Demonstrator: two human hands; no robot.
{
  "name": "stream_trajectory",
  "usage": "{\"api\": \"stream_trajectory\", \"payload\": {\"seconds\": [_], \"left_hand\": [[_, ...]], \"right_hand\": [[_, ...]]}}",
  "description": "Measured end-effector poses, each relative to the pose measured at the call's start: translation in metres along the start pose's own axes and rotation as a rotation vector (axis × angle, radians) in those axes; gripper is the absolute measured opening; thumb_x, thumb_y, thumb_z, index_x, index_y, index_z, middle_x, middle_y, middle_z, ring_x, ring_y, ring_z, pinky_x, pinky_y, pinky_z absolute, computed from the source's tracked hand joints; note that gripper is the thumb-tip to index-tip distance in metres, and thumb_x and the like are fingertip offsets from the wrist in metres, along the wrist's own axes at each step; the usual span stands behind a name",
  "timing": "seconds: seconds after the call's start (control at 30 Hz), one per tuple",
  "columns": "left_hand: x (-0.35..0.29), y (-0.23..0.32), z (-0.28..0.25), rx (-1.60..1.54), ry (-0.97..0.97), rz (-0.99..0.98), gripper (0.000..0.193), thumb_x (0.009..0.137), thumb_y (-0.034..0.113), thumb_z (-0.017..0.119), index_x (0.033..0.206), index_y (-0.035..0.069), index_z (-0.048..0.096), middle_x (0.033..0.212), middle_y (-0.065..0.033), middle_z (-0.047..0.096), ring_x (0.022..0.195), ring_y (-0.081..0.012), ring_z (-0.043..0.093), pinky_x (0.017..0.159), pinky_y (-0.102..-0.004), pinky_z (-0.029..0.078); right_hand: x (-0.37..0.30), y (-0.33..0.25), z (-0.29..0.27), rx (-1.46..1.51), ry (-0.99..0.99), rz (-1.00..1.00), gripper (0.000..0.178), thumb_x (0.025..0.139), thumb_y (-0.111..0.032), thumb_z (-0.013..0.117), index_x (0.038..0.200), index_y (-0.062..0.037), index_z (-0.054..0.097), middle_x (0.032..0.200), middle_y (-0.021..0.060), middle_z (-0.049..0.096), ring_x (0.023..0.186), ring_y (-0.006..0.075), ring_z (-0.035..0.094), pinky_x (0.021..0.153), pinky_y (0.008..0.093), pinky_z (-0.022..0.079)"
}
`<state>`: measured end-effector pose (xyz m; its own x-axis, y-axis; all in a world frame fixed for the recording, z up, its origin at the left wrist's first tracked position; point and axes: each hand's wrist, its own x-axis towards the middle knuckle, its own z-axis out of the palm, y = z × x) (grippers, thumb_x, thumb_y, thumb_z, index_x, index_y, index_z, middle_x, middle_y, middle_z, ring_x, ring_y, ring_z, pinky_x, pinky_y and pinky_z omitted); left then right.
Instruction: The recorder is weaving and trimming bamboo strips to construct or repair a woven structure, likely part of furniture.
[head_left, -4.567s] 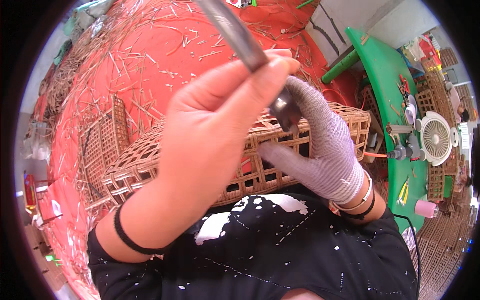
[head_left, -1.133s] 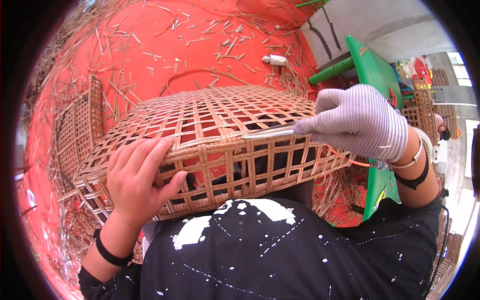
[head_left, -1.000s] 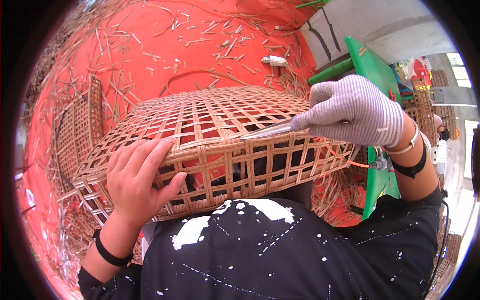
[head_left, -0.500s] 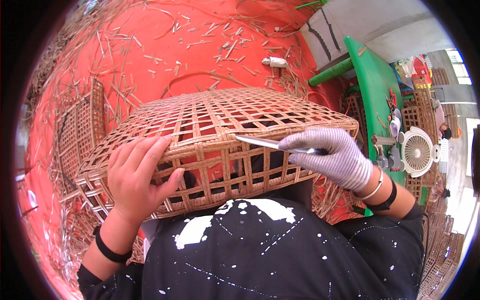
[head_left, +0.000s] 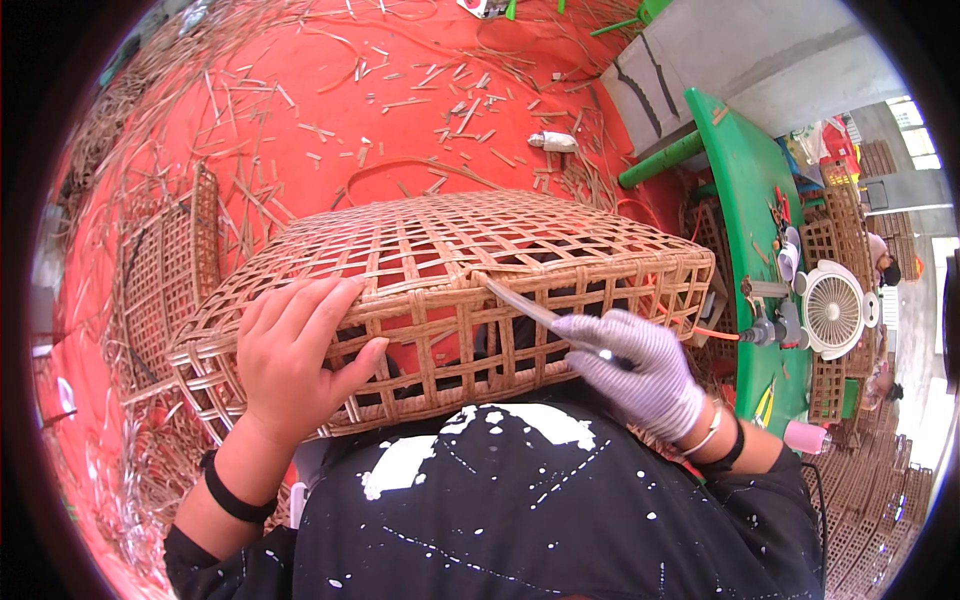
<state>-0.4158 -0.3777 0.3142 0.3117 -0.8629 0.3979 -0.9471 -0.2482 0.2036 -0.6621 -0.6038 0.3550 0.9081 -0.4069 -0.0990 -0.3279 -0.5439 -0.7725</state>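
A large woven basket (head_left: 440, 330) of brown strips with an open lattice lies across my lap, one long edge towards me. My left hand (head_left: 295, 345), bare, grips that edge left of the middle, fingers over the top and thumb on the near side. My right hand (head_left: 640, 370), in a white-and-grey striped glove, is closed around a slim pointed metal blade (head_left: 522, 303). The blade's tip meets the weave near the middle of the upper edge, beside a crossing of strips. The grip inside the glove is mostly hidden.
Another lattice panel (head_left: 165, 285) leans at the left. Cut strips litter the red floor (head_left: 310, 110). At the right, a green table (head_left: 745, 190) holds tools, with a white fan (head_left: 835, 308) beside it. A pink cup (head_left: 806, 437) and stacked woven pieces (head_left: 870, 510) are farther right.
My right hand has moved down and left, and the blade now slants more steeply, its tip still at the basket edge. My left hand keeps its grip while the view shifts slightly.
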Motion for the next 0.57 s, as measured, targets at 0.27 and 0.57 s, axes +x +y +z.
{"api": "stream_trajectory", "payload": {"seconds": [0.27, 0.57], "left_hand": [[0.002, -0.001, -0.001, 0.008, 0.005, 0.019, 0.048, 0.080, 0.037, 0.075, 0.119, 0.010, 0.069, 0.110, -0.0053, 0.070, 0.104, -0.0249, 0.065, 0.091, -0.0392, 0.047], [0.001, -0.002, -0.001, 0.006, 0.000, 0.020, 0.048, 0.081, 0.038, 0.075, 0.119, 0.010, 0.069, 0.110, -0.0063, 0.070, 0.104, -0.0251, 0.065, 0.092, -0.0394, 0.047]], "right_hand": [[0.066, -0.024, -0.090, -0.348, -0.343, -0.278, 0.033, 0.081, -0.008, 0.079, 0.114, -0.0123, 0.075, 0.074, 0.0086, 0.061, 0.065, 0.0216, 0.058, 0.061, 0.0324, 0.048], [0.093, -0.043, -0.099, -0.448, -0.480, -0.311, 0.028, 0.081, -0.011, 0.079, 0.109, -0.0164, 0.078, 0.072, 0.0074, 0.060, 0.062, 0.0220, 0.062, 0.057, 0.0335, 0.048]]}}
